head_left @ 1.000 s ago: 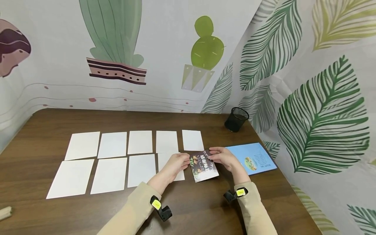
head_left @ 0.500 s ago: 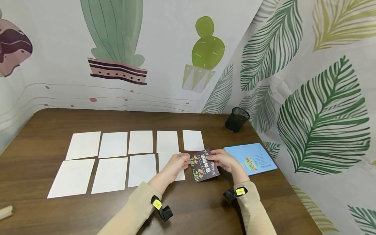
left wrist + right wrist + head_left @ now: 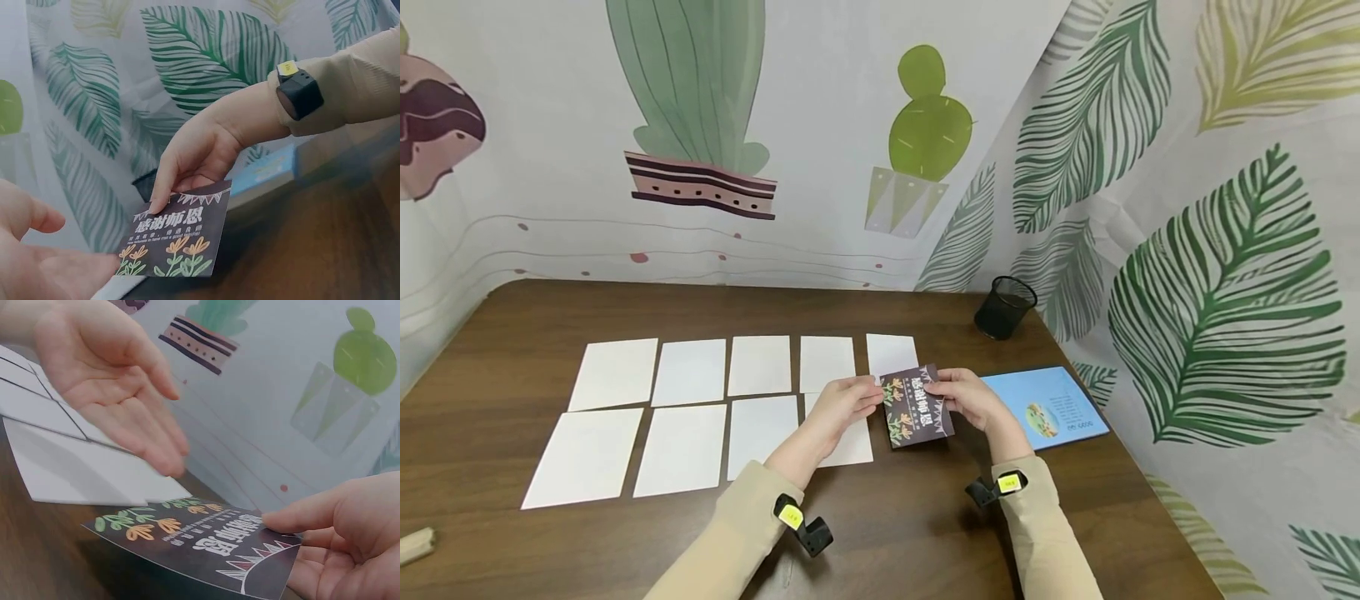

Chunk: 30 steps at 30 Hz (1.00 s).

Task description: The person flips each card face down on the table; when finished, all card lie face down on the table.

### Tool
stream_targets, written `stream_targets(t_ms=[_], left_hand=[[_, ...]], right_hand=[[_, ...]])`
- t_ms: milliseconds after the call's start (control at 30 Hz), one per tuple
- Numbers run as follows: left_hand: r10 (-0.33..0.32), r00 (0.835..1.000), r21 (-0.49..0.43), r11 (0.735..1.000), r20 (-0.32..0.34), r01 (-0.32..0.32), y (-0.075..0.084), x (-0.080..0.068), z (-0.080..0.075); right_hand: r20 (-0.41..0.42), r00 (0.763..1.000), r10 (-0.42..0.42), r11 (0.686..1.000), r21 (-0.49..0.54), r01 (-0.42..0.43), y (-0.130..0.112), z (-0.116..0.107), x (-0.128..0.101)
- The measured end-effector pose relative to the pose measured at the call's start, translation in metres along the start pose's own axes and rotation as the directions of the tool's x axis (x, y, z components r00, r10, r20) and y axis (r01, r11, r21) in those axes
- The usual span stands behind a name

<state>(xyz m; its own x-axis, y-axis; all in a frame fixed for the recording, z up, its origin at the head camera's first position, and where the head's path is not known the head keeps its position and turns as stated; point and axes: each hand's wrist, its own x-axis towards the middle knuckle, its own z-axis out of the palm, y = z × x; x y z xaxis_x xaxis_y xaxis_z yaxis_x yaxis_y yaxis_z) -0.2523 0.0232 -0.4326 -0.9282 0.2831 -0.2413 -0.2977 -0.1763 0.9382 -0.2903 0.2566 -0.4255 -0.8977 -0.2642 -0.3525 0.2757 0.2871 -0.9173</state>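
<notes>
A dark greeting card, printed with orange flowers, white Chinese characters and bunting, is held tilted above the table. My right hand pinches its right edge, the thumb on the printed face and the fingers underneath. At the card's left edge is my left hand, its fingers straight and the thumb spread away from them. In the left wrist view those fingertips meet the card's flowered edge. The right wrist view shows the left palm facing the card, holding nothing.
Two rows of white cards lie to the left on the brown table; the held card overlaps one at the back. A blue booklet lies right of the right hand. A black mesh pen holder stands at the back right.
My right hand has moved from touching the card's top edge to pinching it. The card has risen and shifted away from me, and my left hand has moved slightly left and away with it.
</notes>
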Motion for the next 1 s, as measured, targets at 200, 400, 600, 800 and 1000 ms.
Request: stream_targets(t_ms=[200, 400, 600, 800, 1000], left_hand=[[0.029, 0.999, 0.015, 0.999, 0.024, -0.029, 0.012, -0.004, -0.001], [0.047, 0.999, 0.035, 0.998, 0.008, -0.047, 0.015, -0.006, 0.000], [0.101, 0.995, 0.093, 0.991, 0.000, -0.100, 0.018, -0.008, -0.002], [0.184, 0.981, 0.157, 0.973, -0.061, -0.172, 0.023, -0.012, -0.003], [0.236, 0.968, 0.148, 0.964, -0.083, -0.222, 0.027, -0.014, -0.003]], right_hand=[[-0.035, 0.998, -0.055, 0.998, 0.009, 0.055, -0.018, 0.016, 0.004], [-0.054, 0.995, -0.089, 0.995, 0.037, 0.092, -0.032, 0.032, 0.007], [-0.028, 0.991, -0.131, 0.989, 0.066, 0.133, -0.038, 0.044, 0.008], [-0.008, 0.981, -0.194, 0.975, 0.106, 0.194, -0.047, 0.057, 0.011], [-0.006, 0.980, -0.201, 0.972, 0.122, 0.200, -0.055, 0.068, 0.013]])
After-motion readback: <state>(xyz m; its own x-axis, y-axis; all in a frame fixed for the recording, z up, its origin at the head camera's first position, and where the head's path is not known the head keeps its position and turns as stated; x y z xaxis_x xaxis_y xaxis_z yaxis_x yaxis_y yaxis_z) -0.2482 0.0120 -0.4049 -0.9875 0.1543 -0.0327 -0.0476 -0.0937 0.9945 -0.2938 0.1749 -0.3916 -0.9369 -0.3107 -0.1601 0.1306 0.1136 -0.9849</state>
